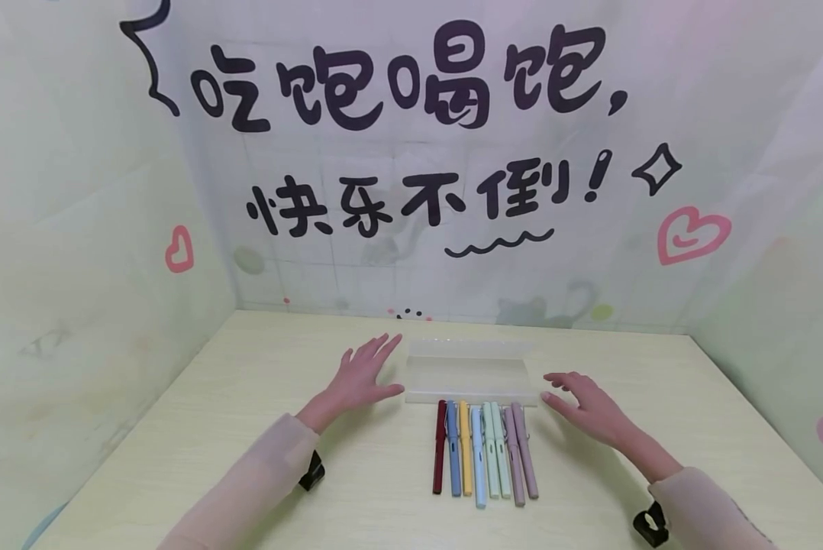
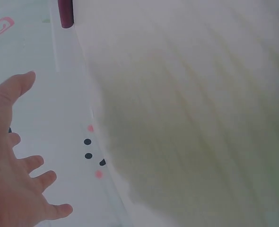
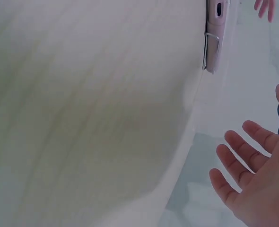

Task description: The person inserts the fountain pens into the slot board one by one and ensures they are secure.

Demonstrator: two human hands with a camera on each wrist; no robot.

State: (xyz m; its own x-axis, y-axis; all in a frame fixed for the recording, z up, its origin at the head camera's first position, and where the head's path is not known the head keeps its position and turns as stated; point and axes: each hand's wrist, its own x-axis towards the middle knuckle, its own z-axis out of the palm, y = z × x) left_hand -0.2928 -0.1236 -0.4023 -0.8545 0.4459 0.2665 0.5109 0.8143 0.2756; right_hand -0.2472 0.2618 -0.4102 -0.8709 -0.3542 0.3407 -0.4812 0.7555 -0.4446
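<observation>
A clear plastic case (image 1: 468, 374) with its lid raised lies on the table. Just in front of it is a row of pens: dark red (image 1: 440, 451), blue (image 1: 454, 458), yellow (image 1: 465, 458), light blue (image 1: 479, 466), two mint green (image 1: 492, 458) and two mauve (image 1: 514, 458). My left hand (image 1: 358, 382), fingers spread, is by the case's left side and holds nothing. Off the right end of the case, my right hand (image 1: 588, 405) holds nothing, its fingers loosely extended. The right wrist view shows a mauve pen's clip (image 3: 211, 49) near that hand.
The pale wooden table (image 1: 260, 405) meets a printed cloth backdrop (image 1: 384, 283) behind the case. Cloth walls also flank both sides. Dark wrist straps show under the left sleeve (image 1: 246, 489) and the right sleeve (image 1: 703, 508).
</observation>
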